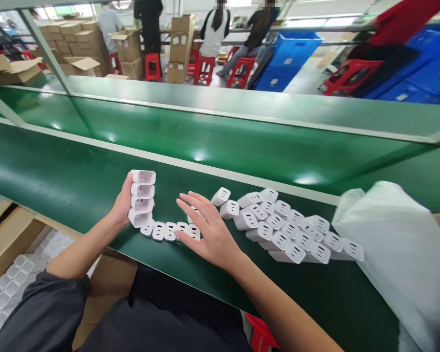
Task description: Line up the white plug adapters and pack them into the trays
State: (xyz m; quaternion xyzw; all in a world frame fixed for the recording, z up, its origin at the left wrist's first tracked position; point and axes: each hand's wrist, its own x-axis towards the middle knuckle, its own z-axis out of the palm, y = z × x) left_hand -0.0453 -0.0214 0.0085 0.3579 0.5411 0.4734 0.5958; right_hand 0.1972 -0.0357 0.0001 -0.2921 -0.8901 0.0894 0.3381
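My left hand (123, 201) is closed round a column of several white charger housings (143, 190), their hollow open ends turned toward me. Beside its lower end, a short row of similar white housings (164, 231) stands on the green work surface, slotted faces up. My right hand (209, 230) hovers over the right end of that row, fingers spread and nothing gripped; it partly hides some housings. Further right lies a larger cluster of white housings (278, 225) with port slots showing, and a loose housing (221, 196) sits near my right fingertips.
A white plastic bag (385, 230) rests at the right. Below left, a cardboard box (3, 244) holds rows of white housings (11, 288). A pale rail (190, 168) runs behind the work surface. Beyond are people, red stools (204, 71), blue crates (289, 58) and stacked cartons.
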